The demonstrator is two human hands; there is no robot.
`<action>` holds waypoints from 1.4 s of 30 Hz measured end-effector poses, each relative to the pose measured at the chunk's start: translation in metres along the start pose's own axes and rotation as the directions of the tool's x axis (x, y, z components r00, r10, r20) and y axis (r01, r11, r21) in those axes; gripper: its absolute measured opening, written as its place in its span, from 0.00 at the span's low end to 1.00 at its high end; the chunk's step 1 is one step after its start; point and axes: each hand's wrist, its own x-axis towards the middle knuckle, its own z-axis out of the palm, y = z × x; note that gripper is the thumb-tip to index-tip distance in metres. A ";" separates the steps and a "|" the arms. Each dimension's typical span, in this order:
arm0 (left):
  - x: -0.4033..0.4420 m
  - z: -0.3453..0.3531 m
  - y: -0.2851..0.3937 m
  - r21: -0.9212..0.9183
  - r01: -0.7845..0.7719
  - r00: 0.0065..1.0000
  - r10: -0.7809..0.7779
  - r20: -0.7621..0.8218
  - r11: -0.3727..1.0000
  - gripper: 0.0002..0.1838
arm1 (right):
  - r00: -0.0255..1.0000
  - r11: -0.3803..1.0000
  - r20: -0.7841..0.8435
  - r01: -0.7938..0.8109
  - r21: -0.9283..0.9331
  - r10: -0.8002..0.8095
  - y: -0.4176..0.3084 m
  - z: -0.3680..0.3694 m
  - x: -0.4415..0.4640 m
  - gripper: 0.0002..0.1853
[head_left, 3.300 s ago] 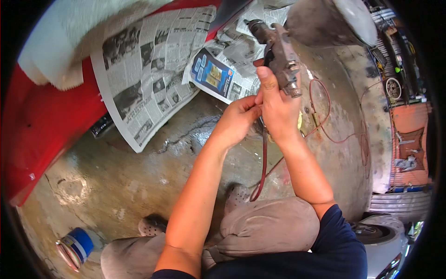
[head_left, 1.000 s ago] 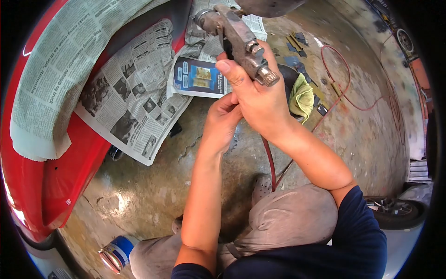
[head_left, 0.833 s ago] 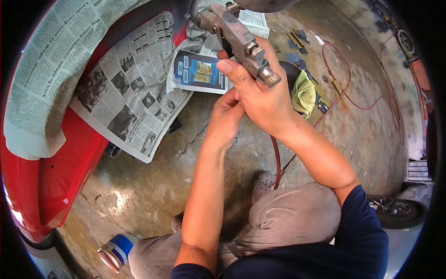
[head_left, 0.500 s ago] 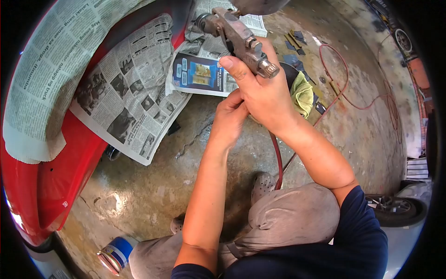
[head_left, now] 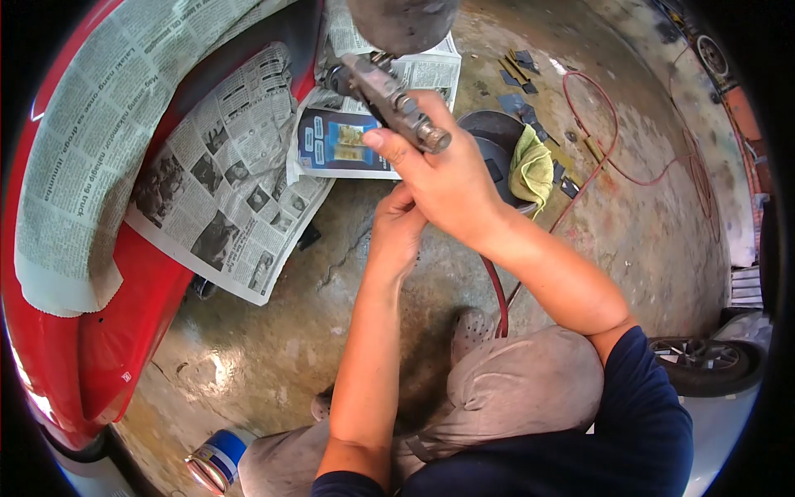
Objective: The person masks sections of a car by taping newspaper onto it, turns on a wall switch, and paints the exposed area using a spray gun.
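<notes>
My right hand (head_left: 451, 178) is wrapped round the handle of a worn metal spray gun (head_left: 389, 99), its thumb up along the back. A dull grey cup (head_left: 406, 23) sits at the gun's far side. Just below, my left hand (head_left: 396, 232) is closed, fingertips pinched against the base of the right hand; what they grip is hidden. A dark red hose (head_left: 497, 294) hangs down below the hands. Behind the gun lie newspaper sheets (head_left: 236, 178), one with a blue advertisement (head_left: 341, 141).
Newspaper (head_left: 99, 157) covers part of a red car panel (head_left: 99, 364) at left. A black basin (head_left: 489, 137) with a yellow-green cloth (head_left: 530, 170) stands right of the hands, near dark scraps and a coiled hose (head_left: 613, 108). A blue can (head_left: 219, 455) is at lower left.
The spray gun and both hands have moved left and slightly down in view. The cup shows more fully, and more of the basin is uncovered. Both hands keep their closed hold.
</notes>
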 end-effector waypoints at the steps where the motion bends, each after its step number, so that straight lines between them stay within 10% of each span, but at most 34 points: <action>1: 0.000 -0.003 -0.002 0.012 0.012 1.000 -0.012 -0.006 1.000 0.12 | 1.000 0.999 -0.002 0.023 -0.026 -0.023 0.004 0.002 0.000 0.26; 15: -0.003 -0.002 -0.009 -0.016 0.031 0.999 -0.030 0.023 0.999 0.11 | 0.992 0.993 0.077 -0.094 -0.074 0.100 -0.010 -0.009 -0.001 0.28; 26: -0.001 0.019 0.014 0.106 -0.048 0.999 0.046 0.025 0.993 0.11 | 0.984 0.984 -0.055 0.169 -0.055 -0.172 -0.022 -0.014 -0.009 0.26; 42: -0.007 0.098 0.085 0.099 -0.041 0.920 -0.001 0.392 0.994 0.07 | 0.997 0.920 -0.058 -0.025 0.391 0.052 -0.100 -0.094 0.001 0.31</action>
